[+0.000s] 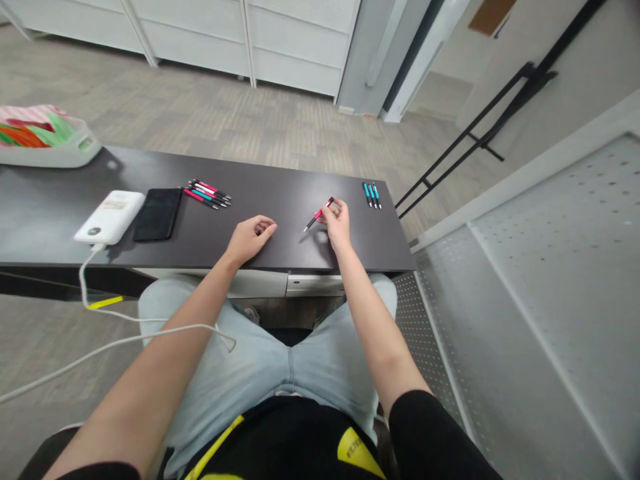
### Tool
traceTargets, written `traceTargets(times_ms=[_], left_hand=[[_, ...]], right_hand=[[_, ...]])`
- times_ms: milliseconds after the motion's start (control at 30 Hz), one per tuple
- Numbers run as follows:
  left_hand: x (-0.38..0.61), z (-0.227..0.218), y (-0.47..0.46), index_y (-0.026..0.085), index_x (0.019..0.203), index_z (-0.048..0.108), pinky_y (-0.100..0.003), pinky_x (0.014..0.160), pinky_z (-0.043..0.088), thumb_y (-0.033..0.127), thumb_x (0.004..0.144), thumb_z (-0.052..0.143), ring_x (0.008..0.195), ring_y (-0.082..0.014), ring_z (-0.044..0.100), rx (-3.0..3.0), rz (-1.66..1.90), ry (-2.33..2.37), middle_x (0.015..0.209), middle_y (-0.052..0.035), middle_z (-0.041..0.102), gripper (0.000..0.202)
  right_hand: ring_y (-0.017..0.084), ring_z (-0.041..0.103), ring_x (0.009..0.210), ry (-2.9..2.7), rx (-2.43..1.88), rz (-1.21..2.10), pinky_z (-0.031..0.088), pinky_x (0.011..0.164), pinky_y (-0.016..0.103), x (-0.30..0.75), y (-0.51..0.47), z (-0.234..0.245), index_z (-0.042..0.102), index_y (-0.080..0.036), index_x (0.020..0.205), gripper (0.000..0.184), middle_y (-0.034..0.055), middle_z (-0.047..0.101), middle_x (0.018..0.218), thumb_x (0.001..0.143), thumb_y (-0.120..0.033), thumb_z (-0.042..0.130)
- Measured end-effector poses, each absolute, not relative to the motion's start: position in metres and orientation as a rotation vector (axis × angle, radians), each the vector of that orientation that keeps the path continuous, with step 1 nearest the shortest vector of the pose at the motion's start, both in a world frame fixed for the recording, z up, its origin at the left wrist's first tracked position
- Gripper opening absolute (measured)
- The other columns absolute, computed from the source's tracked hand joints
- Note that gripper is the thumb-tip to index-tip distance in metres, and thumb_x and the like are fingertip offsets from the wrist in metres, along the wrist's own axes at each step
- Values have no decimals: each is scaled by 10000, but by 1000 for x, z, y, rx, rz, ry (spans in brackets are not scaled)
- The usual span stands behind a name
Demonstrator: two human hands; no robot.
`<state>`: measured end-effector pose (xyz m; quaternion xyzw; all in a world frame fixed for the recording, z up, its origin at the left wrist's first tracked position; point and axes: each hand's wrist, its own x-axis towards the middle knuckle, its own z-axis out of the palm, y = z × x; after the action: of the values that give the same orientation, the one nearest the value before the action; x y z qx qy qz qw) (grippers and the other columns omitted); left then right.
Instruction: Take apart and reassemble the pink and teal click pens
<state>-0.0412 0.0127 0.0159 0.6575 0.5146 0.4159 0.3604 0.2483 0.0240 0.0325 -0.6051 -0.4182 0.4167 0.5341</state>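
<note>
Downward head view over desk

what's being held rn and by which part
The right hand holds a red pen around or just above its middle, silver tip clear; the left hand shows nothing held.

no text readable for sure. yellow patch on shirt: dark letters, too blurred. white power bank: faint print on top, too small to make out.
</note>
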Motion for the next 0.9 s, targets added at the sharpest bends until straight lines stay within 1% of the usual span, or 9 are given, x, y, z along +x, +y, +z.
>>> traceTargets(times_ms=[133, 233, 333, 433, 533, 633, 733, 833, 900], left_hand=[[-40, 22, 11, 372, 935, 856, -505, 915, 675, 713, 916, 855, 865, -346, 808, 1734, 1016, 1340, 905, -72, 897, 341], [-39, 25, 10, 376, 926, 854, -502, 894, 658, 699, 918, 840, 853, -348, 803, 1751, 999, 1360, 905, -69, 891, 324], [-39, 26, 9, 376, 915, 849, -512, 902, 641, 701, 912, 836, 861, -356, 807, 1757, 980, 1371, 909, -74, 890, 325], [-39, 28, 8, 377, 905, 837, -528, 920, 638, 698, 904, 843, 872, -370, 811, 1747, 972, 1380, 919, -78, 895, 321], [-39, 29, 7, 380, 889, 828, -533, 922, 639, 702, 904, 843, 880, -380, 815, 1742, 979, 1386, 921, -77, 889, 322], [-39, 30, 6, 378, 880, 828, -529, 914, 628, 713, 905, 832, 882, -380, 815, 1753, 970, 1400, 925, -81, 889, 336], [-38, 30, 6, 377, 875, 836, -524, 906, 618, 711, 915, 815, 876, -377, 811, 1772, 961, 1424, 925, -83, 898, 337], [-38, 29, 6, 383, 867, 848, -515, 878, 617, 712, 925, 813, 847, -373, 791, 1798, 968, 1423, 902, -75, 900, 336], [-38, 28, 6, 388, 858, 847, -508, 850, 613, 713, 918, 824, 825, -370, 770, 1807, 976, 1417, 882, -70, 895, 332]], right_hand=[[364, 958, 1255, -1195, -1694, 847, 815, 1122, 588, 305, 42, 57, 779, -368, 1222, 191, 64, 918, 1094, 1104, -491, 865], [356, 945, 1284, -1372, -1905, 685, 772, 1223, 571, 335, 46, 72, 830, -363, 1152, 101, 63, 976, 1153, 1066, -395, 874], [311, 942, 1298, -1522, -2056, 579, 735, 1266, 498, 344, 46, 78, 856, -341, 1236, 139, 80, 995, 1310, 1098, -338, 853], [289, 937, 1321, -1623, -2145, 501, 716, 1253, 436, 342, 43, 78, 855, -300, 1390, 248, 126, 979, 1423, 1149, -352, 837], [334, 912, 1412, -1716, -2206, 404, 702, 1275, 471, 341, 35, 80, 846, -286, 1485, 319, 175, 957, 1475, 1206, -436, 802], [425, 893, 1452, -1806, -2295, 344, 713, 1251, 586, 345, 19, 87, 873, -317, 1404, 269, 210, 936, 1510, 1235, -481, 743], [494, 902, 1399, -1858, -2395, 289, 732, 1163, 673, 346, 0, 94, 904, -344, 1282, 244, 238, 916, 1524, 1226, -485, 714], [510, 908, 1378, -1918, -2455, 254, 734, 1127, 685, 343, -11, 97, 927, -348, 1260, 281, 256, 909, 1515, 1222, -443, 665], [501, 910, 1385, -1987, -2463, 242, 734, 1143, 676, 341, -12, 98, 932, -357, 1288, 306, 240, 914, 1523, 1222, -403, 637]])
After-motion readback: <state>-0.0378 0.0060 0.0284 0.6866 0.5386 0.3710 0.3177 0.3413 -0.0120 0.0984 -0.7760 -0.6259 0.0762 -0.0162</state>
